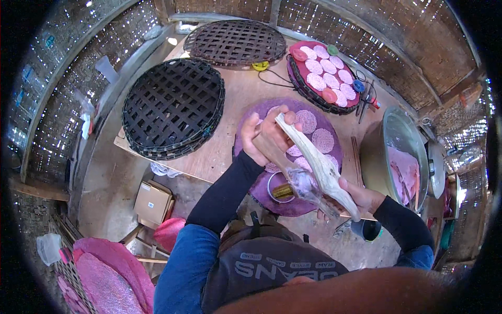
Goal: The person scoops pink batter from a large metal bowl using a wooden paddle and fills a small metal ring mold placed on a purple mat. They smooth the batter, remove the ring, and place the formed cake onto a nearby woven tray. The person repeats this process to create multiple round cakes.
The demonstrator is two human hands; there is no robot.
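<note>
Both hands hold a two-piece wooden hand press above the table. It has a pale, curved upper lever and a browner lower piece with a wet-looking bulge in its middle. My left hand curls around the handle ends at the upper left. At the lower right, my right hand grips the other end; some of its fingers are hidden. Beneath the press lies a round purple mat bearing several lacy pink discs. A yellowish metal cylinder shows inside a pale ring below the press.
Dark woven trays are stacked at the left; another woven tray lies behind. A round red mat with pale pink discs sits far right. A large basin holds pink dough. Cardboard boxes and pink mats are lower left.
</note>
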